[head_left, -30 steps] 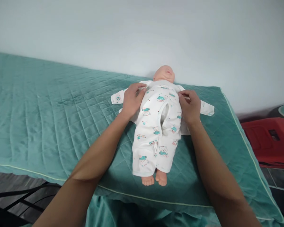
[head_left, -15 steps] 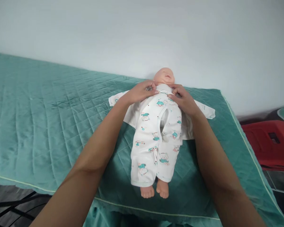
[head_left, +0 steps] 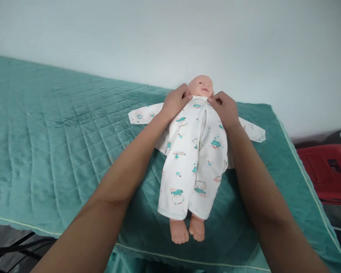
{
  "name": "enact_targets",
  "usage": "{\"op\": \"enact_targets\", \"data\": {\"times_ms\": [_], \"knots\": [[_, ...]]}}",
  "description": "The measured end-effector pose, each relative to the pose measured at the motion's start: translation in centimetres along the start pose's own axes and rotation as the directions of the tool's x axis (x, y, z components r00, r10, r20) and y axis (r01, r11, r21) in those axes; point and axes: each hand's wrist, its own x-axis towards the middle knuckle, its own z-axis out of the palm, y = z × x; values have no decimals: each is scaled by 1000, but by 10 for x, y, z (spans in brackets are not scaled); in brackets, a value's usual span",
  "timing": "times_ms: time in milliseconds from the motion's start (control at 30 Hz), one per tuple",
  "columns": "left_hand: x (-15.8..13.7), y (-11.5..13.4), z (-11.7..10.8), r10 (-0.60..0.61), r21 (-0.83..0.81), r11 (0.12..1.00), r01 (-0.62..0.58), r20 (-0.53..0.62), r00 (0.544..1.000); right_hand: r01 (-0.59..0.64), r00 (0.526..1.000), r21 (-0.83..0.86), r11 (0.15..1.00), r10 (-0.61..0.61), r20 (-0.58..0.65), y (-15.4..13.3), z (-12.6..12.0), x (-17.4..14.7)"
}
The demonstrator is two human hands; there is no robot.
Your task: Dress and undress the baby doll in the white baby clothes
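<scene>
A baby doll (head_left: 201, 84) lies on its back, head toward the wall and bare feet toward me. White pants (head_left: 177, 163) printed with teal animals and houses cover its legs and body up to the chin. My left hand (head_left: 176, 100) pinches the waistband at one side of the neck, and my right hand (head_left: 225, 108) grips it at the other side. Beneath the pants, a white baby shirt (head_left: 143, 114) shows mainly by its two sleeves spread out sideways. The doll's arms and chest are hidden.
A green quilted cover (head_left: 74, 151) with pale piping lies over the table against a white wall (head_left: 159, 38). A red plastic seat (head_left: 326, 170) stands beyond the right edge. Black metal legs (head_left: 17, 248) show at lower left.
Both hands have drawn the waistband up from the doll's chest to just under its chin. The pants' front opening has moved up with it, and the cuffs have risen slightly above the feet.
</scene>
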Motion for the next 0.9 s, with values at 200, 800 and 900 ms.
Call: {"op": "enact_targets", "data": {"times_ms": [200, 800, 900], "knots": [[-20, -4, -7, 105, 22, 994, -106, 21, 994, 96, 995, 136, 986, -98, 8, -7, -6, -22], [-317, 121, -56, 12, 135, 991, -18, 43, 999, 142, 980, -43, 989, -134, 145, -128, -71, -295], [-324, 123, -48, 13, 189, 982, -20, 38, 999, 87, 981, -89, 992, -70, 180, -126, -65, -305]]}}
